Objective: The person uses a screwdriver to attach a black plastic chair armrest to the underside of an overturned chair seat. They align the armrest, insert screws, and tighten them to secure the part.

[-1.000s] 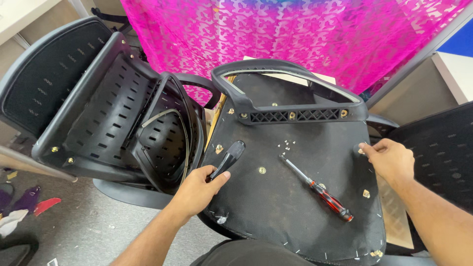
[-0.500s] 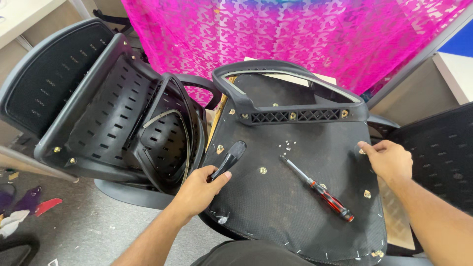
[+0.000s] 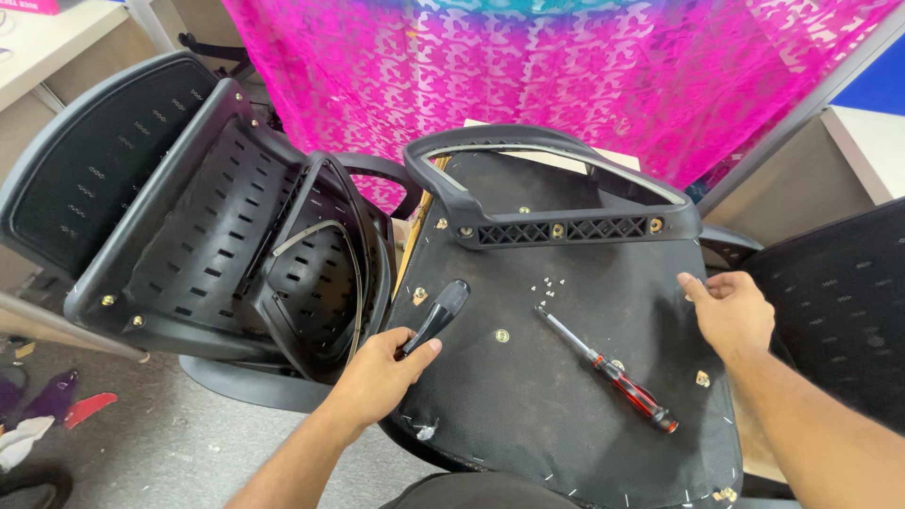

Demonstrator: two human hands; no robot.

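Observation:
An upturned black chair seat lies before me, underside up, with a black plastic armrest frame screwed across its far edge. My left hand grips the seat's left rim, fingers around a black lever handle. My right hand holds the seat's right edge. A red-and-black screwdriver rests loose on the seat between my hands. Several small screws lie near its tip.
Black slotted chair backs are stacked at the left. A pink patterned cloth hangs behind. A black mesh chair stands at the right. Scraps lie on the grey floor at lower left.
Both hands stay on the seat edges. The view has shifted slightly; nothing else has visibly moved.

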